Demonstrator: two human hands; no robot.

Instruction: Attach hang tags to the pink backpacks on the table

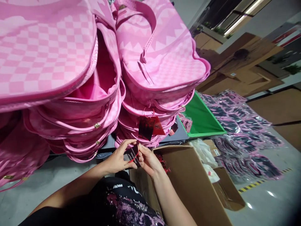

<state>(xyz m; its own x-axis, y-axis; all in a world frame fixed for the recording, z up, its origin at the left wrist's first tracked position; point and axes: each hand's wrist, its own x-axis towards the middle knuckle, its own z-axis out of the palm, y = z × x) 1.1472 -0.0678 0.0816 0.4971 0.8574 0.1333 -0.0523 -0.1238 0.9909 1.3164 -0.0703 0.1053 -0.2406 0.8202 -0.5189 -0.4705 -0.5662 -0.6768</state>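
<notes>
My left hand (119,159) is closed on a small black hang tag (132,154) with pale print, its thumb and fingers at the tag's edges. Close beside it, my right hand (150,159) pinches the tag's red string. Just above both hands, a black tag (145,129) and a red tag (159,126) hang by red loops from a stack of pink backpacks (162,59). The top backpack there lies flat, its strap loose on top. To the left, another pink backpack (47,59) with a checkered panel gapes at its zipper, lying on more stacked bags.
A cardboard box (188,175) with red strings inside stands right of my hands. Beyond it are a green bin (202,116) and many plastic-wrapped pink-and-black items (237,125). Large cartons (244,66) stand behind. Yellow-black tape (252,185) marks the floor.
</notes>
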